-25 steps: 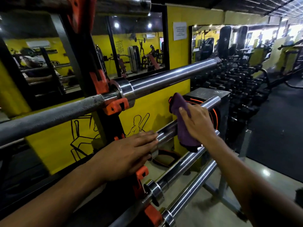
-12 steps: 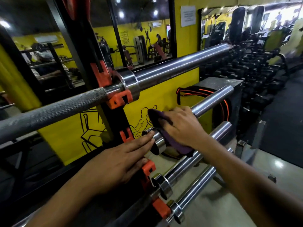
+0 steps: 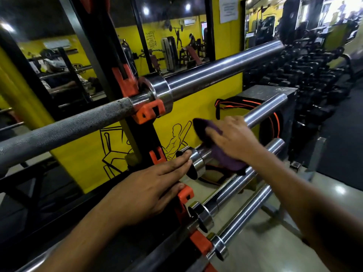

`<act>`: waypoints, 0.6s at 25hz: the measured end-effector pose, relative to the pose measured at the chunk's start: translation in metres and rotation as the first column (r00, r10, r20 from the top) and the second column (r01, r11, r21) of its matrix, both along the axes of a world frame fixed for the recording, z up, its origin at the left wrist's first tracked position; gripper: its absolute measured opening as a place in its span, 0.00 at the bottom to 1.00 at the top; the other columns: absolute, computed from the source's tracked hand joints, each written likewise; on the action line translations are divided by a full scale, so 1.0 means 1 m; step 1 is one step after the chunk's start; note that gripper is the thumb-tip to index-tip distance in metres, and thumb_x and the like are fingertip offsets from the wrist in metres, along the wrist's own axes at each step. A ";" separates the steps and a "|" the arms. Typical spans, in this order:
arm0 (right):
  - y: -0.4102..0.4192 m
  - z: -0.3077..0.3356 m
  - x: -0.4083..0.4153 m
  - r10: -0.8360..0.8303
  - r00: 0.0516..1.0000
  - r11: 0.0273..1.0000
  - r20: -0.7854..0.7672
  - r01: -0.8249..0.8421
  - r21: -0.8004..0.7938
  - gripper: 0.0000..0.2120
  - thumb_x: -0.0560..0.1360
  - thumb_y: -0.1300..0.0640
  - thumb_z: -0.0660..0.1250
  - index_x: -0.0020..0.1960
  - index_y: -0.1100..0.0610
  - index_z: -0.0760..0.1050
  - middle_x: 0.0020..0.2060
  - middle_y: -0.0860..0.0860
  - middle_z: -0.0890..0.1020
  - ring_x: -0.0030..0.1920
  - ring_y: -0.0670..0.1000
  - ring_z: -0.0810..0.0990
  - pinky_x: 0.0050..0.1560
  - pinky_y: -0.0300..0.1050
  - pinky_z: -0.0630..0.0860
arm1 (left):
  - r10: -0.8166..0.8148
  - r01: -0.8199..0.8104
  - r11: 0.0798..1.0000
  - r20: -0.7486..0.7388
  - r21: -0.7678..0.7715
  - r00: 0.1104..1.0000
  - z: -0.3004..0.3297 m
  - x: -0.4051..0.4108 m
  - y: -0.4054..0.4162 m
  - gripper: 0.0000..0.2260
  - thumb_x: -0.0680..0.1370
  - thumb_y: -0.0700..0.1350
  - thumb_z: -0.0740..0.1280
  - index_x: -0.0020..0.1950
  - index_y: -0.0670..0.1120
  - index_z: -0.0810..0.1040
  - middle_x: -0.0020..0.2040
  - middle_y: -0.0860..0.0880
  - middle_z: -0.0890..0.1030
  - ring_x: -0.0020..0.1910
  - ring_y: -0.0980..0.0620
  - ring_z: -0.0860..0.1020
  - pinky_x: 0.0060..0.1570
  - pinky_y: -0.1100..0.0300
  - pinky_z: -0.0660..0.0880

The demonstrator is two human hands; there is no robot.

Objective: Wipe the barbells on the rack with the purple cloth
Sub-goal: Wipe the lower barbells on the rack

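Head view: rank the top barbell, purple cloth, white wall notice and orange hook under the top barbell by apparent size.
1. top barbell, spanning most of the frame.
2. purple cloth, partly hidden under the right hand.
3. orange hook and white wall notice: look alike; the notice is farther and cropped, so unranked.

- Right hand (image 3: 233,139) presses purple cloth (image 3: 220,154) onto second barbell (image 3: 263,111) sleeve.
- Left hand (image 3: 149,190), fingers straight, touches that barbell's collar (image 3: 198,160) beside the rack (image 3: 141,134) upright.
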State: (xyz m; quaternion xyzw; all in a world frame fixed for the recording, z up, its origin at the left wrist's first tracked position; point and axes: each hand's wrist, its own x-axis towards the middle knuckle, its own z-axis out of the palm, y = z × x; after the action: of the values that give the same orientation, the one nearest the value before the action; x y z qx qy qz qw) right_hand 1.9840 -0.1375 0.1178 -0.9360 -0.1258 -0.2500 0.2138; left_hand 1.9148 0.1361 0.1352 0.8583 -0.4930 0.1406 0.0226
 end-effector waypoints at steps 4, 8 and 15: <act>0.012 0.005 0.011 -0.153 0.986 0.988 -0.072 0.150 -0.041 0.18 0.80 0.42 0.49 0.47 0.48 0.75 0.40 0.47 0.74 0.53 0.53 0.76 0.64 0.55 0.62 | 0.007 -0.007 1.000 -0.003 -0.004 1.000 0.000 0.000 0.001 0.26 0.83 0.59 0.48 0.81 0.55 0.55 0.80 0.65 0.45 0.76 0.65 0.59 0.61 0.68 0.70; 0.056 -0.022 -0.021 0.027 0.991 0.976 0.132 -0.054 0.211 0.19 0.81 0.46 0.52 0.56 0.51 0.80 0.40 0.46 0.78 0.49 0.46 0.74 0.69 0.54 0.61 | 0.024 -0.024 1.000 0.001 -0.017 1.000 -0.004 0.003 0.001 0.26 0.83 0.61 0.46 0.81 0.56 0.56 0.80 0.66 0.46 0.75 0.66 0.58 0.66 0.68 0.65; 0.031 -0.039 -0.064 0.219 0.961 0.617 0.168 -0.269 0.739 0.19 0.82 0.47 0.59 0.49 0.62 0.78 0.38 0.61 0.77 0.38 0.58 0.75 0.41 0.56 0.72 | -0.002 0.002 1.000 -0.023 -0.016 1.000 -0.003 0.006 0.001 0.26 0.83 0.60 0.49 0.81 0.55 0.57 0.81 0.64 0.48 0.75 0.63 0.62 0.62 0.60 0.76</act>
State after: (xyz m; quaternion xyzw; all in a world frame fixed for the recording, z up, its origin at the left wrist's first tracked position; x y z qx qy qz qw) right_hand 1.9196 -0.1069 0.0787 -0.7277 -0.1427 -0.2765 0.6113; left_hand 1.9208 0.1371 0.1326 0.8591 -0.4924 0.1348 0.0352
